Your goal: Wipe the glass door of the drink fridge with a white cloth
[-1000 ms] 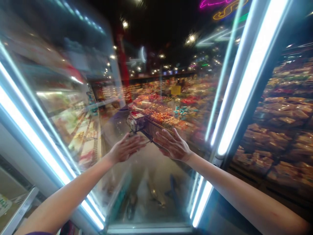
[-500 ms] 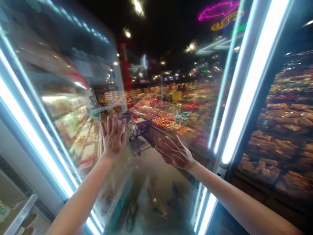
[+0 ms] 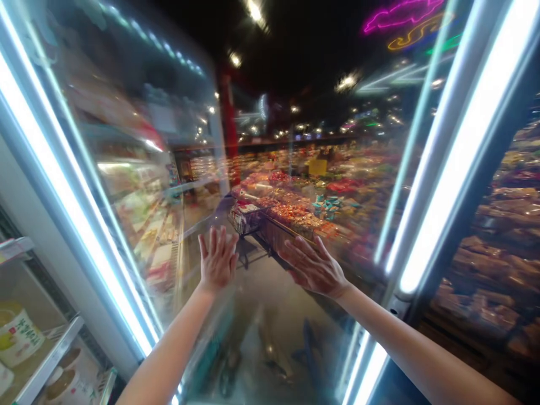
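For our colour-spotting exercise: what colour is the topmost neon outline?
Magenta: the topmost neon outline shows best in the head view.

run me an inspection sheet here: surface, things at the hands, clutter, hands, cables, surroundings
surface: glass pane, upright, see-through, with reflections
things at the hands: the pane, before both palms; contact can't be told
clutter: labelled tubs on a shelf, lower left
hands: left hand open, fingers up; right hand open, fingers slanting up-left; neither holds anything
cables: nothing seen
surroundings: bright light strips both sides; packaged goods at right, blurred; neon outlines upper right
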`<state>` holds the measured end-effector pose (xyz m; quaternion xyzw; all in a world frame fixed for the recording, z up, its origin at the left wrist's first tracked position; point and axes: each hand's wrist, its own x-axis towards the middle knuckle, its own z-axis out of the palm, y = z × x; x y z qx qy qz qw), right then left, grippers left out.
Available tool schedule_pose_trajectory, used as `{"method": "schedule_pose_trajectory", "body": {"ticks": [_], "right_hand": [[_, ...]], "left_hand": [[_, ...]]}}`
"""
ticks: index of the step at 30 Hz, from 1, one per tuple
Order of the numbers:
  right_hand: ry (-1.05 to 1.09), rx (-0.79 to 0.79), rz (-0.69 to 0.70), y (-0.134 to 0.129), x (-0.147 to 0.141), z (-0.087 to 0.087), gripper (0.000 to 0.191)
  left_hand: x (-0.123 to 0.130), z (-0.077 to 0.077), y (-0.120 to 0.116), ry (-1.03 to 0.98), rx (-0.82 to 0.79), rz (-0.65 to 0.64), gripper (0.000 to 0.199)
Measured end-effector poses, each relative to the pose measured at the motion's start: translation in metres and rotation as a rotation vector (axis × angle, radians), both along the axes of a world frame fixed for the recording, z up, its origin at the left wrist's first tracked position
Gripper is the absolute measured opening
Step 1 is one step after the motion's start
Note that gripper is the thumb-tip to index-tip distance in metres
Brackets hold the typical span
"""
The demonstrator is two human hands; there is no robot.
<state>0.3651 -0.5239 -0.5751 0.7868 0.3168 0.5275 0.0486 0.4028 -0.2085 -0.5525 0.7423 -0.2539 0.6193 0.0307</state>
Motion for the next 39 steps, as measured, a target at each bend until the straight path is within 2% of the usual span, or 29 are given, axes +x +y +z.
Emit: {"method": "schedule_pose_trajectory", "body": {"ticks": [2, 7, 9, 13, 14, 18, 19, 23, 24, 29, 31, 35, 37, 39], "right_hand": [[-0.013, 0.015, 0.005, 0.001, -0.001, 0.000, 0.035], [-0.034, 0.027, 0.031, 0.002, -0.002, -0.003, 0.035], [-0.042, 0.014, 0.048, 0.000, -0.001, -0.004, 0.035], [-0.059, -0.038, 0.074, -0.004, 0.006, -0.005, 0.036], [-0.061, -0.049, 0.076, -0.005, 0.009, -0.006, 0.037], [-0.052, -0.075, 0.068, -0.008, 0.015, -0.011, 0.044], [-0.047, -0.079, 0.064, -0.008, 0.016, -0.013, 0.047], [-0.035, -0.086, 0.060, -0.009, 0.019, -0.017, 0.053], [-0.030, -0.085, 0.061, -0.009, 0.020, -0.018, 0.054], [0.017, -0.079, 0.052, -0.012, 0.021, -0.021, 0.063], [0.033, -0.081, 0.039, -0.012, 0.021, -0.022, 0.065], [0.054, -0.091, 0.001, -0.012, 0.023, -0.023, 0.071], [0.064, -0.096, -0.016, -0.013, 0.024, -0.024, 0.074], [0.069, -0.100, -0.027, -0.013, 0.025, -0.025, 0.076]], "left_hand": [[-0.002, -0.004, 0.002, -0.008, 0.045, -0.014, 0.081], [0.007, 0.031, 0.009, 0.005, -0.114, 0.035, 0.076], [0.004, 0.025, 0.006, -0.001, -0.124, 0.037, 0.077], [-0.005, -0.004, 0.001, -0.011, -0.024, 0.010, 0.083], [-0.004, -0.004, 0.001, -0.008, -0.027, 0.012, 0.083], [0.005, 0.011, -0.001, 0.011, -0.122, 0.043, 0.078], [0.005, 0.010, -0.003, 0.010, -0.119, 0.042, 0.078], [-0.003, -0.011, -0.009, -0.007, -0.018, 0.015, 0.081], [-0.003, -0.011, -0.010, -0.007, -0.009, 0.015, 0.081], [0.004, 0.023, -0.017, 0.025, -0.089, 0.053, 0.078], [0.001, 0.016, -0.021, 0.019, -0.075, 0.046, 0.079], [-0.010, -0.021, -0.026, -0.021, 0.007, 0.005, 0.079], [-0.007, -0.019, -0.027, -0.016, 0.004, 0.007, 0.079], [0.000, -0.003, -0.029, 0.009, -0.028, 0.023, 0.078]]}}
